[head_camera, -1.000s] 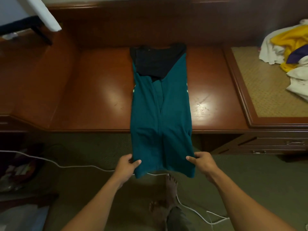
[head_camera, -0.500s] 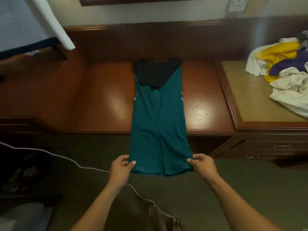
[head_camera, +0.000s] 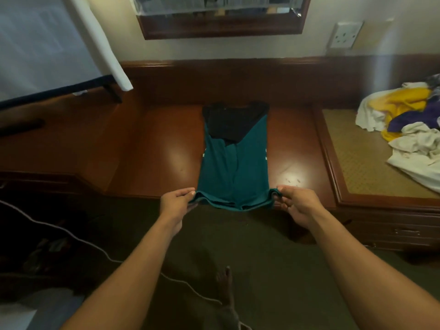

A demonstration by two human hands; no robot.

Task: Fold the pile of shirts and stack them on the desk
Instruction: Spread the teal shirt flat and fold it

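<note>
We hold the teal shirt [head_camera: 234,167] by its hem, one corner in each hand. Our left hand [head_camera: 176,204] pinches the hem's left corner between thumb and fingers, and our right hand [head_camera: 298,203] pinches the right corner the same way, so both grips are closed narrow on the cloth. The hem sags a little between the two hands and sits just past the front edge of the wooden desk [head_camera: 152,148], lifted off the wood. The rest of the shirt lies flat along the desk, folded into a long narrow strip that runs from the front edge toward the back panel. Its black upper part [head_camera: 234,121] is at the far end, close to that back panel.

To the right of the desk top, on a lower woven-surfaced section [head_camera: 352,158], lies the pile of shirts [head_camera: 409,129], unfolded and tangled: yellow, purple and white cloth heaped together, well apart from the teal shirt. Above the desk, on the wall, hangs a wood-framed mirror [head_camera: 221,29], and to its right a wall socket [head_camera: 344,35]. A white cable [head_camera: 78,239] trails over the carpet below the desk's front edge, and our bare foot [head_camera: 225,289] stands near it.
</note>
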